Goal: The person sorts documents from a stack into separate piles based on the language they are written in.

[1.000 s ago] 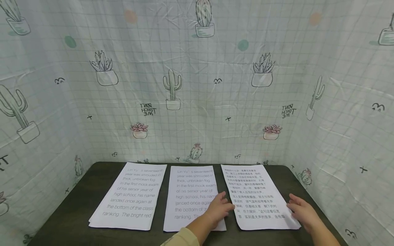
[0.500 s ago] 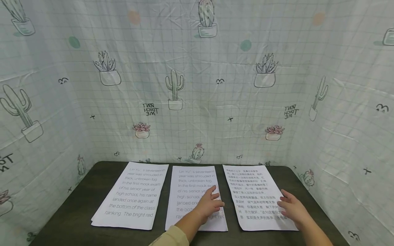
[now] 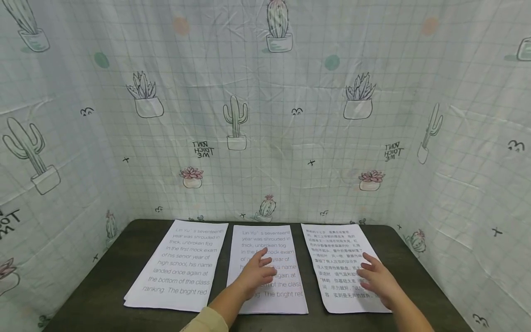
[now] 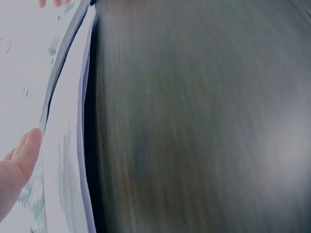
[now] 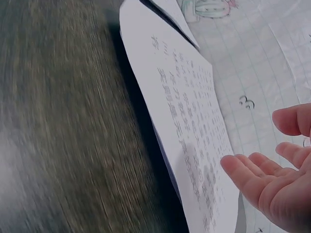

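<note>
Three stacks of printed paper lie side by side on a dark table. My left hand (image 3: 254, 275) hovers over the middle stack (image 3: 282, 302), which bears English text, its fingers spread loosely and holding nothing. Above the right edge of the right stack (image 3: 332, 258), printed in Chinese characters, is my right hand (image 3: 376, 278). Its fingers (image 5: 240, 174) are extended and apart from the sheets in the right wrist view. The left stack (image 3: 178, 265) carries English text too, and neither hand is near it. In the left wrist view, fingers (image 4: 29, 153) show beside a paper edge.
The dark wooden table (image 3: 103, 263) has rounded far corners. A pale grid-patterned curtain (image 3: 265, 115) with cactus drawings encloses it at the back and both sides.
My left hand has moved left, from the gap beside the right stack to over the middle stack. My right hand has shifted left over the right stack's edge. The stacks stay put.
</note>
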`<action>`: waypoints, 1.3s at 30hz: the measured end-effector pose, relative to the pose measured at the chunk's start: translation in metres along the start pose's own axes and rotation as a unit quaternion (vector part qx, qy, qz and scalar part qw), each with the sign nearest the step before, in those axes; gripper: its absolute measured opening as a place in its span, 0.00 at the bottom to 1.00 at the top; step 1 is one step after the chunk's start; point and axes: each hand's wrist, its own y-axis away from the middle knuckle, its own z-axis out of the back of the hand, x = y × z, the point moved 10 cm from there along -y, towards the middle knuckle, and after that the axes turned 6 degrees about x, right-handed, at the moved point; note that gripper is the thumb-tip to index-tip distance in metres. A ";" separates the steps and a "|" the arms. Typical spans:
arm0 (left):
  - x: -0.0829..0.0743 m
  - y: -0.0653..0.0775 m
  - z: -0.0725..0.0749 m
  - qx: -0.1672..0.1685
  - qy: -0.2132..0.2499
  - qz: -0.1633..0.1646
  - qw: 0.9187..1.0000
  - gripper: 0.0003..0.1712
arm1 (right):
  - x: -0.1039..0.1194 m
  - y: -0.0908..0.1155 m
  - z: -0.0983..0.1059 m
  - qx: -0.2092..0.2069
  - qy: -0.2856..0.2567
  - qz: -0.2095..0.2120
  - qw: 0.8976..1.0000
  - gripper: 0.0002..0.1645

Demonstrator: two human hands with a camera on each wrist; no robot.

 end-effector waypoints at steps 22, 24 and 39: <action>0.007 0.044 0.115 -0.051 -0.021 0.004 0.998 0.44 | 0.029 -0.009 -0.068 0.025 -0.019 0.029 0.999 0.37; 0.008 0.046 0.118 -0.056 -0.017 0.009 0.998 0.44 | 0.032 -0.010 -0.075 0.027 -0.028 0.030 0.999 0.37; 0.026 0.051 0.119 -0.035 0.006 0.034 0.999 0.46 | 0.033 -0.013 -0.124 0.050 -0.064 0.030 0.996 0.36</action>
